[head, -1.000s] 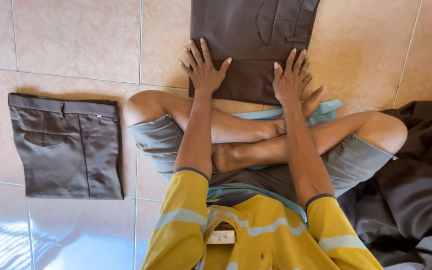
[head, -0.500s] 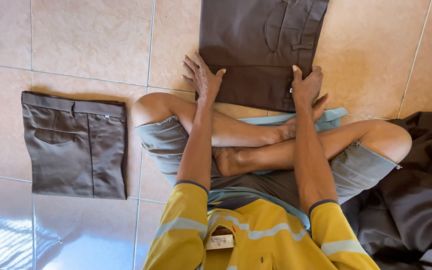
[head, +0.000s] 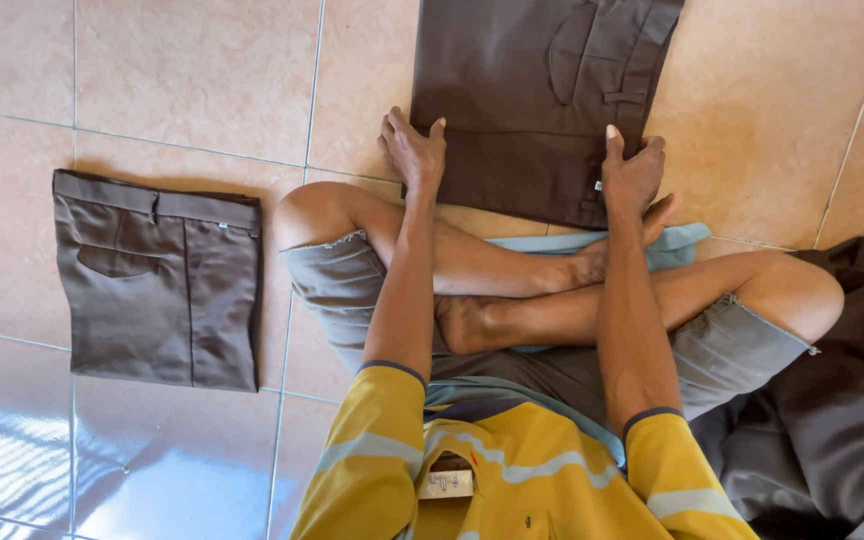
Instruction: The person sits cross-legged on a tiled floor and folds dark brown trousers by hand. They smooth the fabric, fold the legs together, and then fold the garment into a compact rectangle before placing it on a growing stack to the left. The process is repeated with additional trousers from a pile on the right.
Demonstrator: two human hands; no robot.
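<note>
I sit cross-legged on a tiled floor. A dark brown pair of trousers (head: 537, 95) lies flat in front of my legs. My left hand (head: 414, 152) grips its near left corner, fingers curled over the cloth edge. My right hand (head: 632, 175) grips the near right corner, fingers bent around the edge by the waistband. Both arms reach straight forward over my crossed legs.
A folded grey-brown pair of trousers (head: 157, 280) lies on the tiles to my left. A heap of dark cloth (head: 837, 410) sits at my right side. A light blue cloth (head: 677, 245) shows under my legs.
Both hands went from lying flat with spread fingers on the brown trousers to curling around their near edge. The view shifted slightly, with the garment nearer my legs.
</note>
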